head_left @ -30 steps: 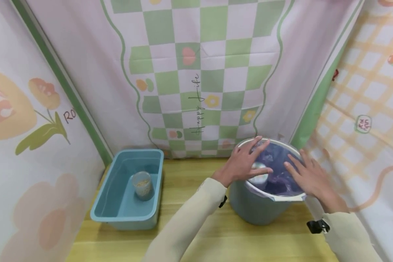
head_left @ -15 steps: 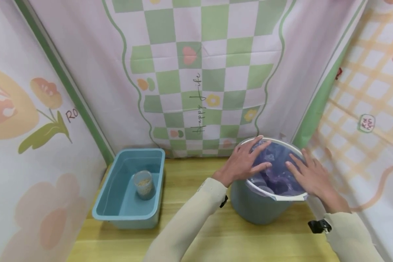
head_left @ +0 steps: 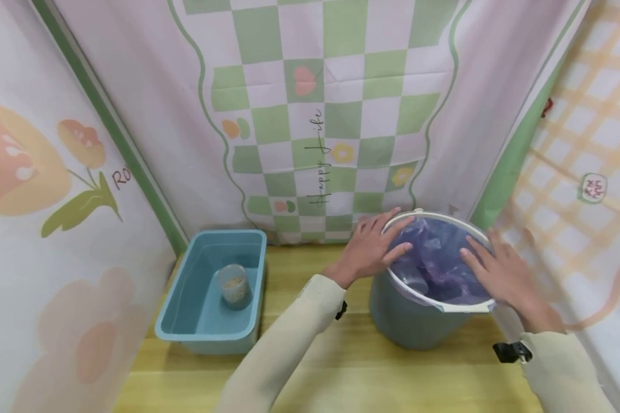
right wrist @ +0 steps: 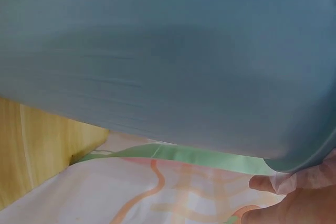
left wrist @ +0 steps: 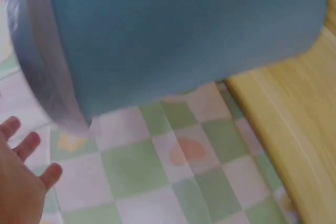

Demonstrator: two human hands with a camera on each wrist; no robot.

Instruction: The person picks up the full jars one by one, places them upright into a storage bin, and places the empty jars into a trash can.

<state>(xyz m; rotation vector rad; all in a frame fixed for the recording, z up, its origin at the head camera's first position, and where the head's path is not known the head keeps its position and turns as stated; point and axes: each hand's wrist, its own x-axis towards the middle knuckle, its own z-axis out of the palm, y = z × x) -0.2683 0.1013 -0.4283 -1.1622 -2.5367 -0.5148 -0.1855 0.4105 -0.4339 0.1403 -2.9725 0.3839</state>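
A grey-blue bin (head_left: 413, 327) with a white rim stands on the wooden table, lined with a translucent purple bag (head_left: 452, 252). Inside the bag, on the left, lies a clear plastic cup-like thing (head_left: 412, 280). My left hand (head_left: 367, 249) is over the bin's left rim with fingers spread. Across from it, my right hand (head_left: 508, 281) is at the right rim, its fingers extended over the opening. The right wrist view shows those fingers (right wrist: 262, 183) right by the bag's edge folded over the rim. Neither hand grips anything.
A blue rectangular tub (head_left: 209, 335) stands on the table (head_left: 341, 367) to the left. Inside it sits a clear cup (head_left: 234, 287) with pale grainy contents. Printed cloth (head_left: 305, 132) hangs behind and along both sides, close to the bin.
The clear cup-like thing has dropped from near my left hand down into the bag. My left hand has shifted slightly left, away from the bin's middle. The head view has turned slightly.
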